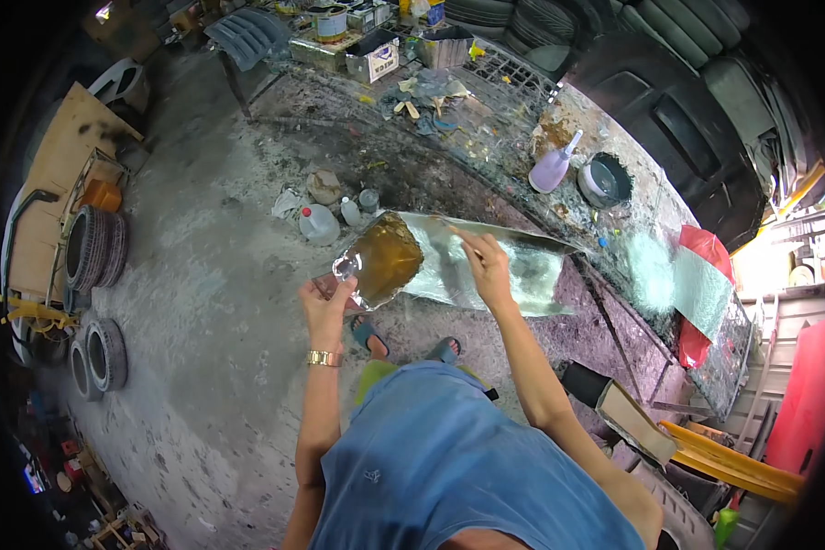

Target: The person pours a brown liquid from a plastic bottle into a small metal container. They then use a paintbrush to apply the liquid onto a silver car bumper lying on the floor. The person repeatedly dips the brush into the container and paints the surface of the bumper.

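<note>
Item: glossy panel (449, 266), amber at its near end, silver beyond, held over the floor (211, 302) by the bench (522, 174). My left hand (328, 307) pinched its near corner; my right hand (486, 266) gripped a brush (456, 231) against it.

Curved silvery panel (486, 266), long and glossy, held up in the air above the concrete floor, tilted with its near-left end lower; that left end coated in wet amber-brown resin (385, 258), the rest bare and reflective grey, right end tapering to a point
</note>
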`<state>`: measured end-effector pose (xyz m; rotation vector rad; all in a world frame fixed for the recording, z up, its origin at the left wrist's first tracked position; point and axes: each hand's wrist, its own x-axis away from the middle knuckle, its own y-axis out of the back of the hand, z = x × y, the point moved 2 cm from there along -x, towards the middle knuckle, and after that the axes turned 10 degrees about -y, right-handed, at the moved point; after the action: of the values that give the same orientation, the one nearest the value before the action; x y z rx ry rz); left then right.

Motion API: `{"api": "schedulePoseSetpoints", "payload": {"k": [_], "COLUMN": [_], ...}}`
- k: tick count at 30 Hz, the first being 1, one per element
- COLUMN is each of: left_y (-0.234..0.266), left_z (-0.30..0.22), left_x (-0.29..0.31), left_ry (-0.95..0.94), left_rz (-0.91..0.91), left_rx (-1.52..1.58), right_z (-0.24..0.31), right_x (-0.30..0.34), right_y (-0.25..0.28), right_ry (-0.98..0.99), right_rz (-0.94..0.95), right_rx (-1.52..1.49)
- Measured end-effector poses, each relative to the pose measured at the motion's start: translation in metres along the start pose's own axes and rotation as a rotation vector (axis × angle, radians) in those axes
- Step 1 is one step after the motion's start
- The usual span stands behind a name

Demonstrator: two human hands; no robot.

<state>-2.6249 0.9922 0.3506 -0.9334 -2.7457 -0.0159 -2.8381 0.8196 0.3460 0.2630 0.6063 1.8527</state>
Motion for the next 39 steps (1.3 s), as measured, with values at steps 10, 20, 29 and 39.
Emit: {"api": "schedulePoseSetpoints", "payload": {"k": [10,20,29,39], "left_y": [-0.008,0.008,0.025,0.022], "left_z": [-0.012,0.001,-0.012,-0.012], "left_x": [-0.009,-0.015,-0.011,-0.01], "left_ry": [-0.02,-0.019,0.014,0.028], "left_rz": [0.059,0.041,-0.003,-0.009], "left_rx": [-0.022,0.035,0.03,0.023], "right_z": [0.067,0.029,-0.002,0.04], "right_x": [0.011,-0.003,-0.015,0.016], "right_y": [-0.006,0.009,-0.042,0.005], "right_ry": [0.061,-0.301,0.131,0.032], "right_rz": [0.241,0.263,0.101,0.026], "right_rx": [0.044,-0.348,0.161,-0.057]}}
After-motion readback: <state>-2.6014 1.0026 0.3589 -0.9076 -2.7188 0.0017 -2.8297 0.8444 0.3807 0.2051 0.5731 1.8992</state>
